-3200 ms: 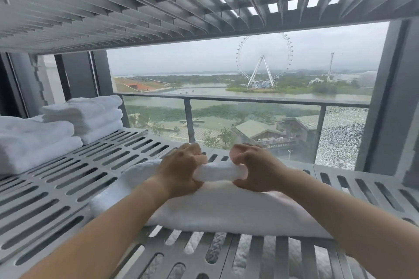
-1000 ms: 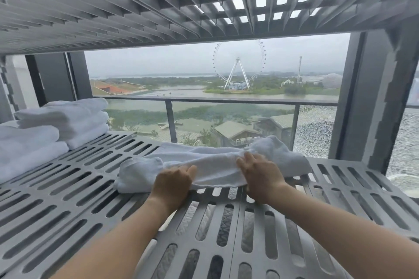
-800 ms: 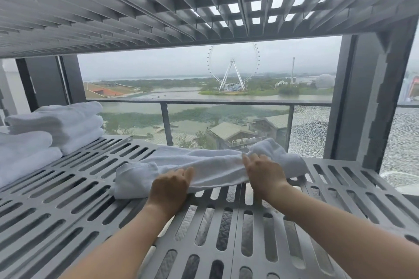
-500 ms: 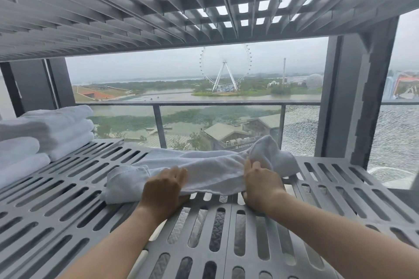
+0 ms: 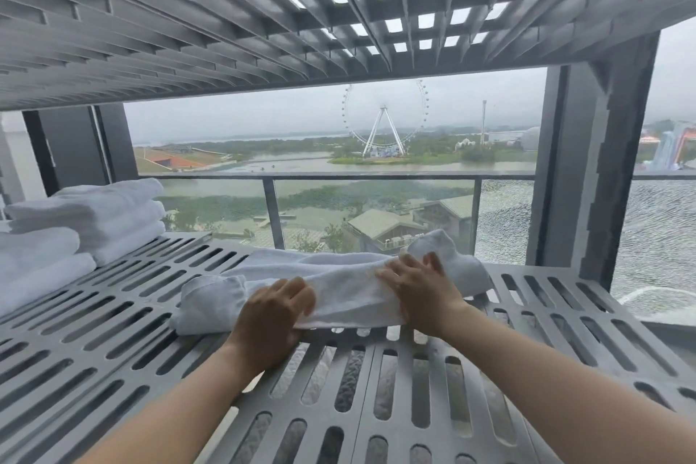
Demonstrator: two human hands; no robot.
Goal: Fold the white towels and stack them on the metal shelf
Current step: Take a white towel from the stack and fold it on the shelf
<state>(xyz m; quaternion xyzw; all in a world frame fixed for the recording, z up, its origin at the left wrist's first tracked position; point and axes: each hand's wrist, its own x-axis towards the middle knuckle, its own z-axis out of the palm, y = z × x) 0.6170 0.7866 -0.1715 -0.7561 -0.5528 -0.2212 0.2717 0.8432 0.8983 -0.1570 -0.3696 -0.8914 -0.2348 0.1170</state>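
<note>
White towel (image 5: 350, 286) under the hands: is it folded yet?

— Not by my reading. It lies as a long, loose band across the middle of the metal shelf (image 5: 565, 316), around 12 o'clock from the person. Its 9 o'clock end is bunched and its 3 o'clock end is rumpled and raised. It looks doubled lengthwise at most.

And the hands?

— The left hand (image 5: 273, 316) sits on the near edge with its fingers bent over the cloth. The thumb is hidden, so I cannot tell whether it pinches the edge or only presses. The right hand (image 5: 418, 290) lies flat on top with its fingers spread wide, pressing down and gripping nothing.

What is already finished?

— Two piles of folded towels stand at about 9 to 10 o'clock on the same shelf, well apart from this one. The back pile (image 5: 101, 215) shows three neat layers. The front pile (image 5: 34, 264) shows two and is cut off by the frame edge.

So what is left?

— I judge the task well under way but not done. This towel still needs smoothing, a cross fold or two, and a place on a pile. Whether more towels wait elsewhere is not visible.
</note>
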